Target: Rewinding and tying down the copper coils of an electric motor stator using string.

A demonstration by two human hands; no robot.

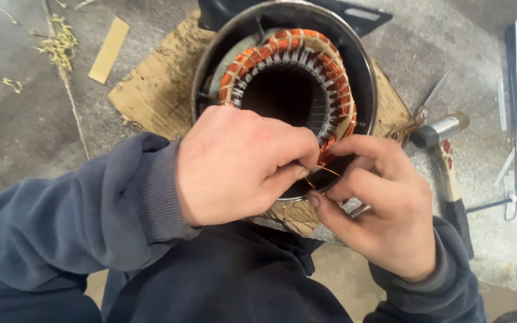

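Pinching thin copper wire between fingers of left hand and right hand, at near rim of stator. Standing upright in round steel housing, on cardboard over grey worktop. Lying just right of housing: hammer, scissors. Resting far left: yellowish strip, string scraps.
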